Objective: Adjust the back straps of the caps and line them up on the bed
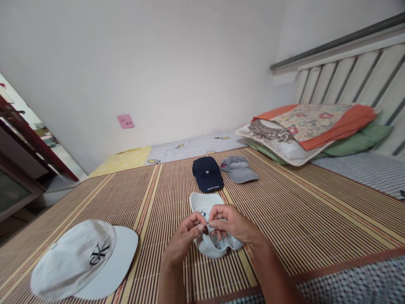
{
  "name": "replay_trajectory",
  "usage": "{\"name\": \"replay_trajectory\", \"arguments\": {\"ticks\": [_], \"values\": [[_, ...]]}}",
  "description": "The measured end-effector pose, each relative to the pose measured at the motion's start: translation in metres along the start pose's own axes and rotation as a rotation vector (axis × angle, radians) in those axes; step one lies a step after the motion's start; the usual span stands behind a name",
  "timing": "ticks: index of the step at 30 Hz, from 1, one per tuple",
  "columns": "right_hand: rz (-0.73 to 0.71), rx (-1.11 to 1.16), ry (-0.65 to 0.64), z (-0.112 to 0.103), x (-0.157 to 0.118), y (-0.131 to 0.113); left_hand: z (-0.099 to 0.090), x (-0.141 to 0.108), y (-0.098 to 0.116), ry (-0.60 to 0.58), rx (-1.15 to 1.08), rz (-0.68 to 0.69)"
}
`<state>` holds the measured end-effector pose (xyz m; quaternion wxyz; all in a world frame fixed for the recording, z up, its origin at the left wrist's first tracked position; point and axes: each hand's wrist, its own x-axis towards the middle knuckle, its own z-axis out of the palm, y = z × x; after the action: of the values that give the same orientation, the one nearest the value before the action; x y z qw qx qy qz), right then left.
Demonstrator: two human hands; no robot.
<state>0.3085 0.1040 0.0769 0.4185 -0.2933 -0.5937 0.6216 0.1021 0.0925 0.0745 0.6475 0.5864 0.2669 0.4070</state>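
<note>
Cap (white, 1 of 4) (211,250) lies on mat (161,211), brim away. L hand (185,232) & R hand (234,221) pinch its brown-tabbed rear strap (206,230); step's prob. strap adjusting, next move needs steady fingertip ctrl.

There's a white cap (209,249), a navy cap (207,173) and a brown-striped mat (164,207).

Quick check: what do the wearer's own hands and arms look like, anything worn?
The left hand and right hand are ungloved, with no ring visible. No sleeve, watch or bracelet shows on the left forearm or right forearm.
</note>
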Motion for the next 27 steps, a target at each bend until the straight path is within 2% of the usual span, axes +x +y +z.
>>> {"name": "replay_trajectory", "arguments": {"ticks": [9, 19, 27], "values": [[-0.004, 0.046, -0.024, 0.002, 0.001, 0.003, 0.001, 0.004, -0.008, 0.037, -0.036, 0.009], [0.049, -0.022, -0.033, -0.016, -0.011, -0.006, 0.002, 0.002, 0.001, 0.144, -0.039, -0.013], [0.054, 0.014, -0.055, -0.006, -0.006, -0.004, 0.005, 0.005, 0.000, 0.125, -0.033, -0.033]]}}
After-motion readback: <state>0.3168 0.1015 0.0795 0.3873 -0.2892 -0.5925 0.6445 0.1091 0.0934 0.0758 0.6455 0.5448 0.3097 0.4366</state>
